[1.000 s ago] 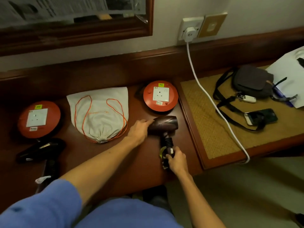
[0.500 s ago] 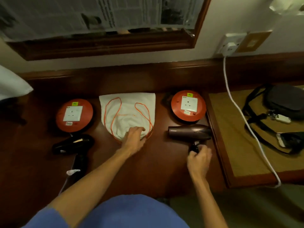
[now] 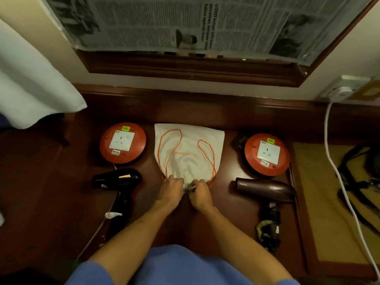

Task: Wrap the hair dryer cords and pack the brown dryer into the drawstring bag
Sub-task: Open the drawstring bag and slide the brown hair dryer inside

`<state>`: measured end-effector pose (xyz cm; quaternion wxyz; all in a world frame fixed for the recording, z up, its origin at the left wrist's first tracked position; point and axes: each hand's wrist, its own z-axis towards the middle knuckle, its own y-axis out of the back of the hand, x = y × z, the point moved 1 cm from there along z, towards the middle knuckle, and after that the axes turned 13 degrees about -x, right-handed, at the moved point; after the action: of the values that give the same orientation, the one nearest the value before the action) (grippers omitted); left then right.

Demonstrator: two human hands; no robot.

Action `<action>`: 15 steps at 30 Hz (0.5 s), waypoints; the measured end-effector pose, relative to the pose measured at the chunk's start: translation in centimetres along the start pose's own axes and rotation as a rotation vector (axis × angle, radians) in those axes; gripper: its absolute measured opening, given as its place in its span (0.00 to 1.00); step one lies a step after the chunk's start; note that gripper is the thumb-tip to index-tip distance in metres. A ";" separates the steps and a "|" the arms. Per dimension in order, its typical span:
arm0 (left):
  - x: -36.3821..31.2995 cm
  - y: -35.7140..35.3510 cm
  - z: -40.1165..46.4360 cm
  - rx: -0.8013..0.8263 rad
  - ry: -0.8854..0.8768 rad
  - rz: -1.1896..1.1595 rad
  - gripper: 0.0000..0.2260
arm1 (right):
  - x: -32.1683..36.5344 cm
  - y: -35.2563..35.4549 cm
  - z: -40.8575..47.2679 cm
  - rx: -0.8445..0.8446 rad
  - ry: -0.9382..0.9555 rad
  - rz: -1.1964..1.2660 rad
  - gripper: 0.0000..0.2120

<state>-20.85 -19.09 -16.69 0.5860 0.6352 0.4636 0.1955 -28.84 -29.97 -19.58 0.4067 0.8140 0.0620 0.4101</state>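
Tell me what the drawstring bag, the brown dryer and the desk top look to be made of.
Drawstring bag: soft off-white cloth, matte; it creases and gathers at the mouth. Its cord looks like thin orange string.
Brown dryer: probably moulded plastic, satin brown with soft highlights.
Desk top: dark reddish wood or veneer, glossy; can't tell which.

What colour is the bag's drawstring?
Orange drawstring, looped on the white bag; head view.

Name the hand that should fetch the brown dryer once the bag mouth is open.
Right. The brown dryer lies on the right hand's side of the bag; the left hand would have to cross over.
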 end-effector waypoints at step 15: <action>0.0 5.3 2.0 -0.091 0.098 -0.520 0.17 | 6.0 6.0 3.2 0.053 0.157 0.081 0.09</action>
<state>-17.41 -19.58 -12.24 0.6212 0.4579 0.6296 0.0896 -24.00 -33.33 -12.66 0.3619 0.7916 0.0714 0.4872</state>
